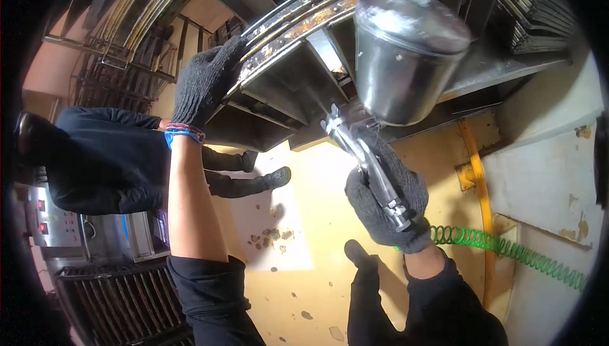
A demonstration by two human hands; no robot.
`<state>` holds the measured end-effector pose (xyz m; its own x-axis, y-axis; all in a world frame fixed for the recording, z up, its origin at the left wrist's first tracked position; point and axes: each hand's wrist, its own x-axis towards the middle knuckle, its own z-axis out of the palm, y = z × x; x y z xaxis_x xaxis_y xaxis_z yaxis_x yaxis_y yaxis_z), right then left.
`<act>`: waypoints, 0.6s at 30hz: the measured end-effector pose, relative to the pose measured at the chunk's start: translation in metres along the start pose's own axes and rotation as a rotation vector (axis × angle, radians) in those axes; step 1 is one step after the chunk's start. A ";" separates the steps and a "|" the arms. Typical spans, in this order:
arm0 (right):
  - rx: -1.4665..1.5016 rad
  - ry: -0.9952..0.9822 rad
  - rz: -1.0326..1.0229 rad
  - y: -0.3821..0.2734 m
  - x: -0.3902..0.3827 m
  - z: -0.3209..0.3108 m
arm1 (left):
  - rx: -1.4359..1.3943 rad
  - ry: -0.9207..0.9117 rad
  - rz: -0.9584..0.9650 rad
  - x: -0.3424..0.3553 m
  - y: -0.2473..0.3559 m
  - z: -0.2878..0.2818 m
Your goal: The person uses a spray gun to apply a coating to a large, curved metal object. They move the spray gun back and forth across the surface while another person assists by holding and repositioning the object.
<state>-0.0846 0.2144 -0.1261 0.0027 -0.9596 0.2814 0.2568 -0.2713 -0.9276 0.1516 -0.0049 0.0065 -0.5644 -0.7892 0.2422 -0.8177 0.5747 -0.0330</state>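
Right hand [387,187] has its gloved fingers wrapped around a silver spray gun [365,149], just off the metal rack's [279,82] lower edge in view, long axis diagonal, nozzle pointing up-left. Left hand [208,76] touches the rack's left end; can't tell if those fingers are gripping.

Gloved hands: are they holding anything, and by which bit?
The right hand grips a spray gun by its handle, mostly hidden. The left hand is at a metal rack's edge; gripping can't be told.
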 end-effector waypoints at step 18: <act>-0.541 0.307 -0.020 0.025 -0.043 0.056 | -0.279 0.015 0.100 -0.005 -0.019 -0.005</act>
<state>-0.0246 0.2535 -0.1474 -0.2960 -0.9097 0.2912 -0.2721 -0.2119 -0.9387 0.1704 -0.0107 0.0104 -0.6371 -0.7237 0.2650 -0.6944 0.6882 0.2100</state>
